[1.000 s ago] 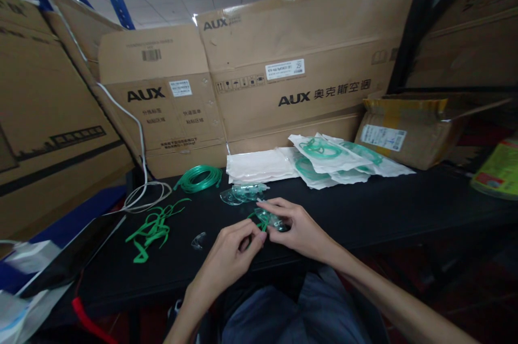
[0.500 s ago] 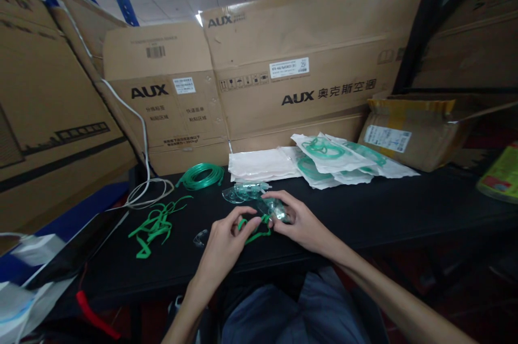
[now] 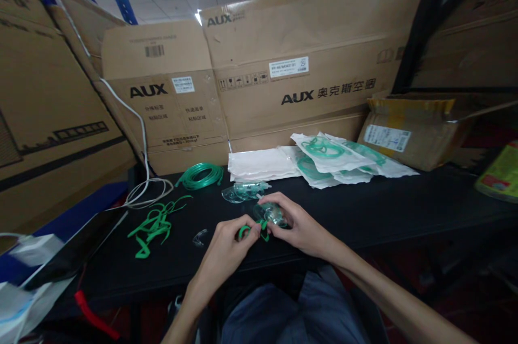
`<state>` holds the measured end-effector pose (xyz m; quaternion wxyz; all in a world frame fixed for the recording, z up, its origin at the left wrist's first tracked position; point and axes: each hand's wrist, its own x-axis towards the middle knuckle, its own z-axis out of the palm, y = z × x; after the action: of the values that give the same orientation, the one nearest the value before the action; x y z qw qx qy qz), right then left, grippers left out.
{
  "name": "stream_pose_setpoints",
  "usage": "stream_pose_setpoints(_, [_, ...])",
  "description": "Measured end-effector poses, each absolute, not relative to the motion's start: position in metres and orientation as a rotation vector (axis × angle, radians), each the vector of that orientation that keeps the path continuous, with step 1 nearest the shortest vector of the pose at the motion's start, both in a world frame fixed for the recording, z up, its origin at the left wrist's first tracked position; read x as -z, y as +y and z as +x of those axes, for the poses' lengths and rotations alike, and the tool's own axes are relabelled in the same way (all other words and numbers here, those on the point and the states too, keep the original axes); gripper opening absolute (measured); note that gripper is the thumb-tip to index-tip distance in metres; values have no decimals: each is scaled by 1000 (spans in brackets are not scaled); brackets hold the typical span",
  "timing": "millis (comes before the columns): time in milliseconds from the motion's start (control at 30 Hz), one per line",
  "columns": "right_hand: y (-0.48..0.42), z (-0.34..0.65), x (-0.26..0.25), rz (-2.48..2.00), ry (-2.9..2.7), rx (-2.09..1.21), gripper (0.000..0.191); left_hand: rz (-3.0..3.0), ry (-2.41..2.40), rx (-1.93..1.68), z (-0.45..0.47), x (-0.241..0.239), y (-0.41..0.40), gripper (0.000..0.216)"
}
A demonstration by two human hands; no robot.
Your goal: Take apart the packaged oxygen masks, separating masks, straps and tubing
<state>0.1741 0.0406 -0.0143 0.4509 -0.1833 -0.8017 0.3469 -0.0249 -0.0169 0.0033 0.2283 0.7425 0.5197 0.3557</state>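
My right hand [image 3: 299, 230] grips a clear plastic mask [image 3: 272, 214] just above the black table [image 3: 384, 209]. My left hand [image 3: 226, 249] pinches a green elastic strap [image 3: 250, 231] at the mask's left side. The two hands almost touch. Another clear mask [image 3: 243, 191] lies just behind them. A small clear plastic piece [image 3: 199, 237] rests left of my left hand.
Loose green straps [image 3: 154, 225] lie at the left, a green tubing coil [image 3: 200, 175] and a white cable [image 3: 141, 193] behind. Sealed white pouches [image 3: 324, 163] are stacked at the back. AUX cardboard boxes [image 3: 291, 74] wall the table. A black tablet [image 3: 73, 255] lies at the left edge.
My left hand has drawn the green strap in closer to the mask, and both hands have shifted slightly toward me. The strap now bunches between the fingers.
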Motion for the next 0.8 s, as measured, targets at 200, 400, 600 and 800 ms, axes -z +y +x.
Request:
stream_pose_setpoints(200, [41, 174, 13, -469, -2006, -784, 45, 2025, 1424, -1011, -26, -2, -18, 29])
stream_pose_setpoints(400, [43, 175, 14, -589, -1975, -660, 42, 2038, 1393, -1020, -28, 0, -21, 29])
stream_pose_setpoints(600, [41, 176, 11, -444, -2052, -645, 44, 1975, 1477, -1018, -25, -2, -18, 29])
stream_pose_setpoints(800, [39, 175, 12, -391, -2087, -610, 44, 2111, 1394, -969, -21, -4, -19, 32])
